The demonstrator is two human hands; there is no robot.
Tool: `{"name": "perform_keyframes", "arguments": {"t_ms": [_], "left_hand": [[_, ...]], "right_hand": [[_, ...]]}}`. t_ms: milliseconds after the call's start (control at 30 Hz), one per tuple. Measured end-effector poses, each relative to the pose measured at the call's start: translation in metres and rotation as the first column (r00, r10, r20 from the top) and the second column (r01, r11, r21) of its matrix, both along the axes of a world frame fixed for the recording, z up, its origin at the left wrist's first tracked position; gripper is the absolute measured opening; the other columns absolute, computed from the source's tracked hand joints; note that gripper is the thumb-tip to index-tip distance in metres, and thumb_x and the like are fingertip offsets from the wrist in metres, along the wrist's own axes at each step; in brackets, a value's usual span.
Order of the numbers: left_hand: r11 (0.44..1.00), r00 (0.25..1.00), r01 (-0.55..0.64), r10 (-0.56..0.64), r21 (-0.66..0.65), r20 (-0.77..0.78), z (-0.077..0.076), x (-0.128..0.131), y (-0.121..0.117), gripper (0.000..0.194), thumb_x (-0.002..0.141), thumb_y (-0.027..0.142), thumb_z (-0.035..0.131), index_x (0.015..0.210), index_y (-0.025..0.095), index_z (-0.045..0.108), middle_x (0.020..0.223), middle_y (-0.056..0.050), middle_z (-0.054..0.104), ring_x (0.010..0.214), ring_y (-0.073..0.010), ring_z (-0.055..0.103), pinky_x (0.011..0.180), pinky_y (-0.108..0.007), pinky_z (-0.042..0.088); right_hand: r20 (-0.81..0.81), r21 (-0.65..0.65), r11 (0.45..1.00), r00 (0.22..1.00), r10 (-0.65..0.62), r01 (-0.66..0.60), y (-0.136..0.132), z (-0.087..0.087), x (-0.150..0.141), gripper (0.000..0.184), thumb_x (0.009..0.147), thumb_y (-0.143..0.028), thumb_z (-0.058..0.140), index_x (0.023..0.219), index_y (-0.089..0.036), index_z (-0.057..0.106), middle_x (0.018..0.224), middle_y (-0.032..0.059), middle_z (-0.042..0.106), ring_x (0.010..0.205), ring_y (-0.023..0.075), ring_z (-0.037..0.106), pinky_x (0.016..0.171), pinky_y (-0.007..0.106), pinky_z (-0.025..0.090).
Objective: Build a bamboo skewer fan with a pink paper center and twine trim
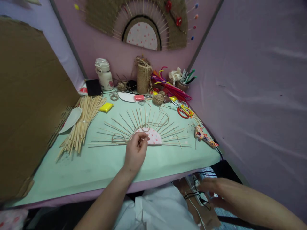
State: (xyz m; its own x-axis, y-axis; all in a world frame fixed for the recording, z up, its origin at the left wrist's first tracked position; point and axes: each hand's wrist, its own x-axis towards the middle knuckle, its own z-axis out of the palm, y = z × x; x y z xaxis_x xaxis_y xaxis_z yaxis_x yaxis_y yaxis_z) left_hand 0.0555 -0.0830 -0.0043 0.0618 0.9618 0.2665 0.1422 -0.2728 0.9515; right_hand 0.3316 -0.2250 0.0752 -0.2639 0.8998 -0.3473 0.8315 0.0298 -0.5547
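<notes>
Sticks (121, 125) fan out across the middle of the table (100, 172) from a spotted half-disc (155, 136) near the centre of the frame. Twine (157, 124) curls loosely over them, looping at the left and near the top of the half-disc. The left hand (135, 149) reaches up from the bottom and covers part of the half-disc, thumb and fingertips pressed together; whether they pinch anything cannot be told. The right hand (217, 188) is at the lower right, blurred, off the table's edge and in front of cables (192, 195); its grip cannot be told.

A bundle (83, 124) of sticks lies left of the fan, just beside a yellow packet (106, 107). Above the fan sit a ball (158, 99) of twine and, farther right, scissors (183, 117). A bottle (105, 78) and a spool (143, 78) stand upright at the back. A flowered tool (206, 136) lies at the table's right edge.
</notes>
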Motion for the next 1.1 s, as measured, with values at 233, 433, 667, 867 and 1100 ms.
{"name": "perform_keyframes", "arguments": {"t_ms": [233, 433, 667, 867, 1100], "left_hand": [[0.91, 0.883, 0.413, -0.411, -0.04, -0.229, 0.027, 0.008, -0.029, 0.024, 0.091, 0.018, 0.045, 0.114, 0.022, 0.048, 0.093, -0.001, 0.073, 0.091, -0.0156, 0.067, 0.083, -0.028, 0.046], [0.878, 0.864, 0.418, -0.464, -0.235, -0.196, 0.036, -0.002, -0.037, 0.028, 0.089, 0.02, 0.047, 0.116, 0.022, 0.042, 0.081, 0.002, 0.072, 0.08, -0.0158, 0.066, 0.076, -0.027, 0.045], [0.91, 0.765, 0.372, -0.413, -0.186, -0.493, 0.036, -0.039, -0.015, 0.015, 0.089, 0.026, 0.049, 0.099, 0.023, 0.06, 0.082, 0.0, 0.069, 0.077, -0.0174, 0.063, 0.07, -0.027, 0.042], [0.982, 0.892, 0.134, -0.061, 0.132, -0.448, 0.065, -0.059, 0.031, 0.016, 0.088, 0.028, 0.054, 0.082, 0.021, 0.066, 0.068, 0.002, 0.065, 0.062, -0.0133, 0.059, 0.061, -0.024, 0.042], [0.862, 0.962, -0.271, 0.225, 0.428, 0.155, 0.094, -0.043, 0.056, 0.01, 0.088, 0.026, 0.059, 0.087, 0.019, 0.066, 0.062, 0.004, 0.059, 0.057, -0.0089, 0.055, 0.058, -0.021, 0.044]], "right_hand": [[-0.058, 0.472, 0.882, 0.997, 0.042, -0.009, 0.049, -0.013, -0.061, 0.033, 0.094, -0.029, 0.053, 0.126, -0.022, 0.054, 0.12, 0.0109, 0.064, 0.107, 0.0222, 0.061, 0.088, 0.036, 0.051], [0.137, 0.564, 0.789, 0.97, 0.2, -0.243, 0.075, -0.037, -0.098, 0.015, 0.093, -0.017, 0.053, 0.1, -0.017, 0.066, 0.08, 0.0059, 0.068, 0.075, 0.0194, 0.062, 0.066, 0.03, 0.047], [0.004, 0.462, 0.884, 0.997, 0.074, -0.067, 0.107, -0.026, -0.074, 0.024, 0.094, -0.024, 0.049, 0.079, -0.019, 0.067, 0.071, 0.0028, 0.068, 0.066, 0.0148, 0.061, 0.062, 0.024, 0.04], [0.149, 0.447, 0.895, 0.987, -0.053, -0.019, 0.164, -0.028, -0.064, 0.023, 0.094, -0.028, 0.049, 0.099, -0.019, 0.07, 0.096, 0.0062, 0.072, 0.087, 0.0179, 0.064, 0.074, 0.026, 0.044], [0.384, 0.392, 0.916, 0.92, -0.078, -0.086, 0.233, -0.037, -0.092, 0.019, 0.081, -0.018, 0.057, 0.088, -0.017, 0.074, 0.097, 0.0124, 0.069, 0.092, 0.0223, 0.062, 0.076, 0.027, 0.044]]}}
